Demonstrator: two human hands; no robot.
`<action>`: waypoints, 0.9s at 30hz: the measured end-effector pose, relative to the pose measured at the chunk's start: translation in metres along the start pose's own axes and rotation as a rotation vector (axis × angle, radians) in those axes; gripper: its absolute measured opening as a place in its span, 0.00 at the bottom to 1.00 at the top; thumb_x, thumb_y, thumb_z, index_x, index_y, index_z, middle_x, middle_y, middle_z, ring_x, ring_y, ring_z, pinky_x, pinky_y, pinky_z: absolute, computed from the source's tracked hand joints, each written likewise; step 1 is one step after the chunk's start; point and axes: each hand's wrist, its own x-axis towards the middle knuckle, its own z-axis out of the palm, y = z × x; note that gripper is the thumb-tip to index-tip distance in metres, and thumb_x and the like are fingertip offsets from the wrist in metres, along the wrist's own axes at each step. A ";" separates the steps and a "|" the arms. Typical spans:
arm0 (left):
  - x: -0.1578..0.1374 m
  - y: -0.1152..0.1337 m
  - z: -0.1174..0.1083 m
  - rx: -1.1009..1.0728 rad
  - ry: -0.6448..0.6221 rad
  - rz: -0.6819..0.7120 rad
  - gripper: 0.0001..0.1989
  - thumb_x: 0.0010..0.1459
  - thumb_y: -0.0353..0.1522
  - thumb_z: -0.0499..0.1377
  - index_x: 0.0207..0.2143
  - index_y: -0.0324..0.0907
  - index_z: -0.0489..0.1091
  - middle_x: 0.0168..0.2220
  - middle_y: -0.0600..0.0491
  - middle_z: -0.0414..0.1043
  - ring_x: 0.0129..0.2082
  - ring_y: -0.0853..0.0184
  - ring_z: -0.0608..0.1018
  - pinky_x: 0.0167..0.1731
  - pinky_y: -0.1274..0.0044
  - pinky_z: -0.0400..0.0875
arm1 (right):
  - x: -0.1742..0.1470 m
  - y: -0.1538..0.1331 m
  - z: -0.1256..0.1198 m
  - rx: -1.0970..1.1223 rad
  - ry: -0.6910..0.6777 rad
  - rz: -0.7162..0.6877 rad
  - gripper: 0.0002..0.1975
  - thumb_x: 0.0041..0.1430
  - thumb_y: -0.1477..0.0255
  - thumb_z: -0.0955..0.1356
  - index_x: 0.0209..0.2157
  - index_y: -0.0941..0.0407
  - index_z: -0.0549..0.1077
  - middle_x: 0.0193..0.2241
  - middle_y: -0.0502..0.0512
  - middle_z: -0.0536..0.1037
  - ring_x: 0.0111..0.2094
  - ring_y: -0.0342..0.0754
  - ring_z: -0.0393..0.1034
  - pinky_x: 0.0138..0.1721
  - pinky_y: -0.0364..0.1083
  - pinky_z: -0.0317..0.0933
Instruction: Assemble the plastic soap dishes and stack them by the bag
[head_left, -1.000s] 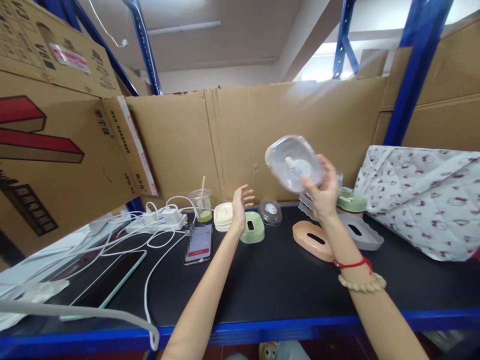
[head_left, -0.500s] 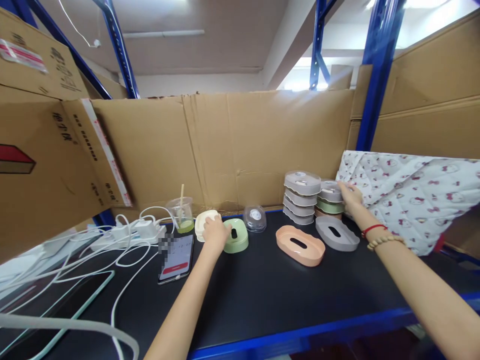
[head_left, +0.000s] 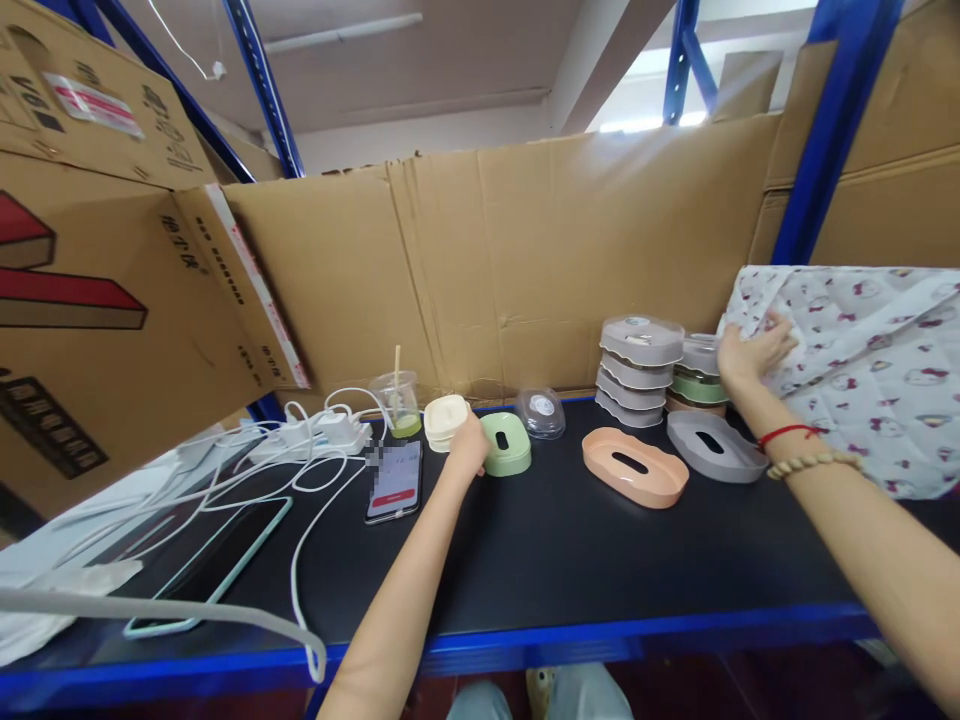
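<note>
My left hand (head_left: pixel 469 445) is at the left edge of a light green plastic cover (head_left: pixel 510 450) with an oval slot. Its fingers are mostly hidden behind the hand. Just left of it, a small stack of cream square pieces (head_left: pixel 445 420) sits on the table. My right hand (head_left: pixel 754 355) has its fingers spread against a white quilted cloth with a cartoon print (head_left: pixel 862 350). Beside that hand stands a short stack of grey, green and peach covers (head_left: pixel 699 385). A grey slotted cover (head_left: pixel 716 448) and a peach slotted cover (head_left: pixel 637 468) lie in front.
A taller stack of grey covers (head_left: pixel 640 370) and a clear domed lid (head_left: pixel 541 413) are at the back. At left are a plastic cup with a straw (head_left: pixel 406 405), a phone (head_left: pixel 394 482), a power strip with white cables (head_left: pixel 315 435) and a pale-framed tablet (head_left: pixel 217 560). Cardboard (head_left: pixel 570 250) walls the back.
My left hand has shifted from over the cream pieces to the green cover's side. My right hand has moved off the short stack onto the cloth, its fingers spreading. The view has shifted.
</note>
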 end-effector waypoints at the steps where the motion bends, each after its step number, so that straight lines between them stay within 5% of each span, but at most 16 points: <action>1: -0.001 0.001 0.000 0.011 0.009 0.012 0.14 0.37 0.20 0.59 0.24 0.45 0.61 0.19 0.51 0.69 0.27 0.51 0.79 0.36 0.64 0.69 | -0.009 -0.011 0.010 0.012 -0.020 -0.032 0.19 0.53 0.65 0.62 0.46 0.54 0.70 0.40 0.57 0.73 0.43 0.53 0.67 0.45 0.52 0.60; 5: -0.007 0.006 -0.001 0.091 -0.001 0.123 0.15 0.37 0.17 0.58 0.21 0.44 0.59 0.23 0.48 0.72 0.38 0.50 0.79 0.42 0.66 0.67 | -0.051 -0.060 0.052 0.020 -0.107 -0.159 0.19 0.54 0.68 0.62 0.48 0.52 0.70 0.43 0.58 0.72 0.45 0.54 0.66 0.47 0.53 0.59; 8: -0.013 0.013 -0.002 0.356 -0.035 0.192 0.13 0.41 0.18 0.57 0.26 0.43 0.62 0.33 0.43 0.76 0.48 0.52 0.75 0.46 0.68 0.65 | -0.081 -0.087 0.083 -0.066 -0.239 -0.192 0.19 0.56 0.71 0.61 0.49 0.52 0.69 0.48 0.59 0.69 0.50 0.54 0.64 0.49 0.52 0.58; 13: -0.019 0.024 -0.006 0.563 -0.051 0.231 0.13 0.50 0.19 0.53 0.37 0.38 0.67 0.48 0.36 0.71 0.52 0.53 0.72 0.48 0.68 0.65 | -0.111 -0.088 0.128 -0.377 -0.485 0.184 0.23 0.57 0.70 0.66 0.55 0.53 0.65 0.54 0.67 0.65 0.54 0.64 0.61 0.47 0.58 0.60; 16: -0.016 0.024 -0.010 0.566 -0.069 0.227 0.17 0.49 0.19 0.52 0.41 0.37 0.68 0.48 0.35 0.71 0.49 0.52 0.75 0.43 0.69 0.68 | -0.114 -0.071 0.143 -0.358 -0.428 0.163 0.18 0.60 0.66 0.65 0.51 0.55 0.67 0.51 0.61 0.69 0.48 0.55 0.67 0.44 0.56 0.64; 21: -0.008 0.016 -0.006 0.508 -0.153 0.213 0.20 0.46 0.19 0.55 0.43 0.36 0.68 0.38 0.38 0.75 0.29 0.55 0.80 0.26 0.72 0.71 | -0.115 -0.052 0.147 -0.318 -0.350 0.087 0.16 0.61 0.65 0.64 0.49 0.56 0.67 0.49 0.57 0.70 0.45 0.48 0.68 0.44 0.53 0.66; 27: -0.010 0.006 0.012 0.365 -0.091 0.296 0.19 0.44 0.19 0.56 0.41 0.34 0.68 0.43 0.33 0.70 0.35 0.52 0.79 0.29 0.71 0.70 | -0.109 -0.051 0.138 -0.278 -0.272 0.084 0.18 0.59 0.63 0.64 0.51 0.50 0.69 0.49 0.62 0.67 0.45 0.56 0.68 0.45 0.56 0.63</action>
